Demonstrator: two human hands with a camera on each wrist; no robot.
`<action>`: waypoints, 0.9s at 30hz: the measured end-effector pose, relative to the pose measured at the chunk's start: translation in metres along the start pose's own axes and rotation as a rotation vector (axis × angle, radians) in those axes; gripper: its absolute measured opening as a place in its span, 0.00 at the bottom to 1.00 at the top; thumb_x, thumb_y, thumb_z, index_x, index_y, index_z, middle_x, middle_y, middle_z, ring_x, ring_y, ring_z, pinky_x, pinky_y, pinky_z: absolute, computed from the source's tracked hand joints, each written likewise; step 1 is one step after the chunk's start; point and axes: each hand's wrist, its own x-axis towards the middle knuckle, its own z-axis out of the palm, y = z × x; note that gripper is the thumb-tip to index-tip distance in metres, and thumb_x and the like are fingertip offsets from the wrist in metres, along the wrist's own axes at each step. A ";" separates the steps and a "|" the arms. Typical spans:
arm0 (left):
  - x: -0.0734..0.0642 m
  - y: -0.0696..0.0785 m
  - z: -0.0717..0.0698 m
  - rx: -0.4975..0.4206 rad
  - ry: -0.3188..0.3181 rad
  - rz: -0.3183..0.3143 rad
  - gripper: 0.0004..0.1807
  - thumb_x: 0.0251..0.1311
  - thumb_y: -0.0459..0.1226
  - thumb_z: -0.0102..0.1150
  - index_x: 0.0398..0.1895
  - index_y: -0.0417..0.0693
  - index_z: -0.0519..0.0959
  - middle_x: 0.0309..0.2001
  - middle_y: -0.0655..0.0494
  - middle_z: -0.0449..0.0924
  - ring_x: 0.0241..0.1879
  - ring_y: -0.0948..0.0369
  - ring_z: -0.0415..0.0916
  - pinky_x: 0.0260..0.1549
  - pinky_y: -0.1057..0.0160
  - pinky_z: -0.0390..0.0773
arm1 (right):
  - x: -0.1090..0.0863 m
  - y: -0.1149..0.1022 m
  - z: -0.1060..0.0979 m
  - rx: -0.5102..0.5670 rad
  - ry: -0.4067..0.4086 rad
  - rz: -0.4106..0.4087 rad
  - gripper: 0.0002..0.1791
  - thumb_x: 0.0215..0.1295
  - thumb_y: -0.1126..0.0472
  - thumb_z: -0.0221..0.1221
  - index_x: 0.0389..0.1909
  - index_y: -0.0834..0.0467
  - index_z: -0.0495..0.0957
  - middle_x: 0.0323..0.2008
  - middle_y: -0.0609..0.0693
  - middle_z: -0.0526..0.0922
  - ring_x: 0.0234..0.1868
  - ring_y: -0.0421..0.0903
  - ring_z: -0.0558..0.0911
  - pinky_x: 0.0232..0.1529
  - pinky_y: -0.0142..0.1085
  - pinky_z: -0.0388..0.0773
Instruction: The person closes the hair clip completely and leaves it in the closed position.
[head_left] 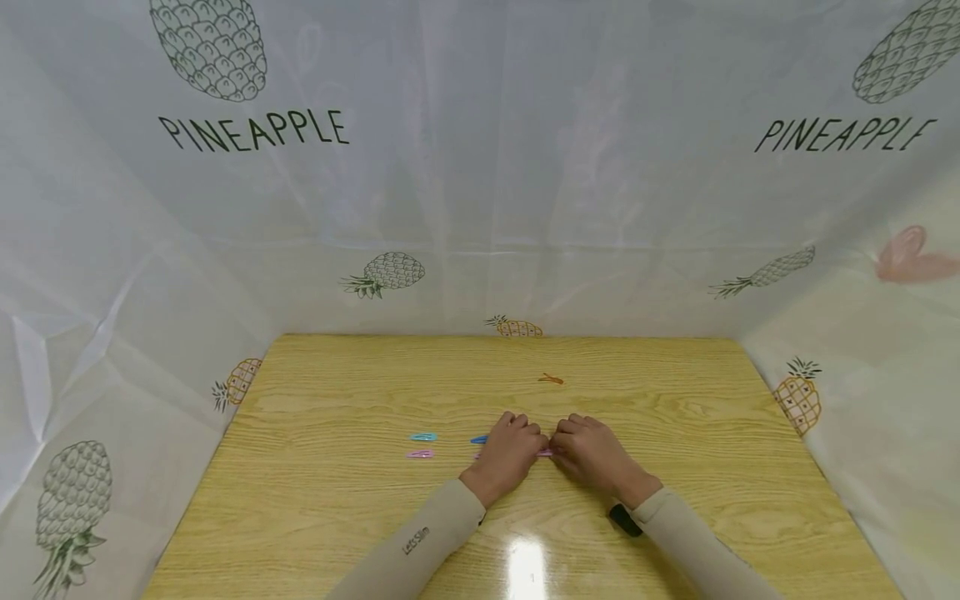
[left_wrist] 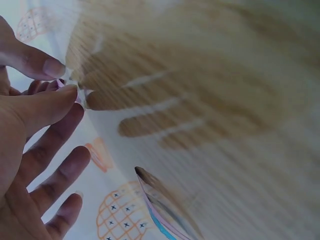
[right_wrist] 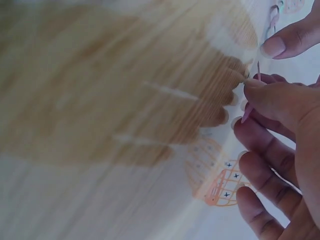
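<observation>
My left hand [head_left: 512, 454] and right hand [head_left: 592, 450] meet above the wooden table, fingertips nearly touching. Between them is a pink snap hair clip [head_left: 545, 452]. The right thumb and fingers pinch this clip [right_wrist: 247, 114] in the right wrist view, its thin end sticking up. In the left wrist view, the left thumb and forefinger also pinch it, mostly covering it. Left of the hands lie a light blue hair clip [head_left: 423, 437] and a pink hair clip [head_left: 421, 454]. A dark blue clip [head_left: 478, 439] and another pink clip [head_left: 476, 456] are partly hidden by the left hand.
A small orange-brown item [head_left: 551, 378], perhaps another clip, lies farther back on the wooden table [head_left: 337, 517]. A white pineapple-printed sheet [head_left: 465, 183] hangs behind the table and along both sides. A dark band [head_left: 625, 520] is on the right wrist.
</observation>
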 end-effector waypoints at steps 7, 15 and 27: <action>-0.001 0.000 0.000 -0.007 -0.020 0.000 0.05 0.68 0.47 0.71 0.44 0.70 0.91 0.38 0.71 0.84 0.35 0.67 0.70 0.47 0.66 0.72 | 0.003 -0.001 -0.001 0.047 -0.031 0.034 0.06 0.59 0.60 0.78 0.32 0.53 0.89 0.31 0.43 0.84 0.32 0.40 0.78 0.37 0.38 0.82; -0.002 -0.002 0.001 -0.022 -0.024 -0.001 0.07 0.67 0.48 0.72 0.46 0.70 0.90 0.41 0.71 0.84 0.38 0.67 0.74 0.50 0.66 0.73 | 0.003 -0.001 -0.003 0.076 -0.034 0.048 0.06 0.58 0.60 0.79 0.32 0.52 0.89 0.31 0.42 0.85 0.32 0.40 0.79 0.37 0.36 0.82; -0.001 -0.026 -0.002 -0.202 -0.020 -0.119 0.10 0.68 0.45 0.72 0.51 0.63 0.90 0.49 0.67 0.86 0.48 0.63 0.79 0.54 0.59 0.76 | 0.004 0.005 -0.007 0.087 -0.032 0.073 0.08 0.57 0.59 0.79 0.35 0.54 0.90 0.34 0.44 0.86 0.35 0.42 0.81 0.37 0.37 0.83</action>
